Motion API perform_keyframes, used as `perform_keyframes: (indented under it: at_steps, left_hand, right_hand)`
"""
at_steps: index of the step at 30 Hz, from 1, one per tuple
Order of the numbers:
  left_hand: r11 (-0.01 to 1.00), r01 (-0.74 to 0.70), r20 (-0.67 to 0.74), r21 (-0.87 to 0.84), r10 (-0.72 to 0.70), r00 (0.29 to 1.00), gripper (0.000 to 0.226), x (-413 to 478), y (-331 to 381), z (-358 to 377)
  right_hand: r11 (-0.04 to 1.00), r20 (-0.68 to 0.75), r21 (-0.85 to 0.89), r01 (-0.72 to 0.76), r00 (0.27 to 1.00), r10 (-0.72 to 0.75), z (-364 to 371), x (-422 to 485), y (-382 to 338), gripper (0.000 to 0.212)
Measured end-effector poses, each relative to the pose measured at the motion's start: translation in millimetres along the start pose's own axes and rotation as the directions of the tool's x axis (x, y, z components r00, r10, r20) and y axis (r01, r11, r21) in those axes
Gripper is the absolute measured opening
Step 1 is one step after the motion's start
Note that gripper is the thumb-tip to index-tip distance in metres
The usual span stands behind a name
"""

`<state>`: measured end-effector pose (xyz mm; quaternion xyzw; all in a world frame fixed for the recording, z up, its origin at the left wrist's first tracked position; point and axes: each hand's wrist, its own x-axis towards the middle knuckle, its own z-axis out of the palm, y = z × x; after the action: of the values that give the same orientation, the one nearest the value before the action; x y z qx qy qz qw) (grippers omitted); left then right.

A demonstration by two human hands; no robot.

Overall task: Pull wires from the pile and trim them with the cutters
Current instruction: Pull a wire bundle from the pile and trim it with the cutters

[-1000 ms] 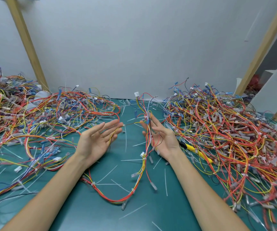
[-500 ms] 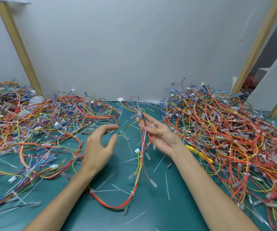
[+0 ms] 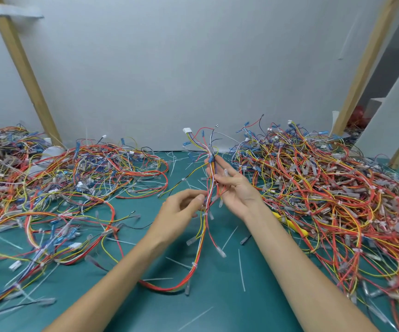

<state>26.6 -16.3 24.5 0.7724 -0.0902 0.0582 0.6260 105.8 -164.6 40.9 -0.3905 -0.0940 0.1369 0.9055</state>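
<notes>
Closing in, left grip (image 3: 181,212) pinches the red-and-yellow wire bundle (image 3: 211,174), fanned on top, clamped in right grip (image 3: 235,190).

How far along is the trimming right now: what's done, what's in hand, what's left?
Done: white offcuts scattered on the green mat suggest some trimming. In hand: one harness, held upright by the right hand while the left hand pinches its wires lower down. Left: the yellow-handled cutters lie unheld beside the right forearm, and the left pile and right pile look large.
</notes>
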Motion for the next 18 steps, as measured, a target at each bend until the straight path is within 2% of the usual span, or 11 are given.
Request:
perform_keyframes:
  at_steps: [4, 8, 10, 14, 18]
  left_hand:
    - [0.975, 0.098, 0.052, -0.2, -0.09, 0.995, 0.021, 5.9, -8.2, 4.9]
    - [0.863, 0.216, 0.186, -0.457, -0.145, 0.972, 0.023, 10.7, -17.0, 5.8]
    - [0.813, 0.238, 0.231, -0.531, -0.132, 0.964, 0.028, 11.9, -22.2, 3.3]
    - [0.794, 0.251, 0.325, -0.554, -0.071, 0.943, 0.037, 14.0, -28.2, -3.2]
    - [0.8, 0.252, 0.357, -0.544, -0.05, 0.933, 0.041, 15.0, -34.1, -2.2]
  right_hand:
    - [0.999, -0.041, 0.021, 0.027, 0.999, -0.027, 2.0, -1.0, -1.1, 0.054]
    - [0.999, -0.064, 0.054, 0.003, 0.998, 0.0, 3.1, 0.8, 0.7, 0.058]
    - [0.998, -0.08, 0.067, -0.013, 0.997, 0.018, 0.5, 1.5, 3.3, 0.059]
    - [0.995, -0.033, 0.081, -0.055, 0.998, 0.057, -7.7, -2.7, 10.8, 0.056]
    - [0.994, 0.0, 0.059, -0.091, 0.996, 0.091, -16.0, -9.0, 12.9, 0.057]
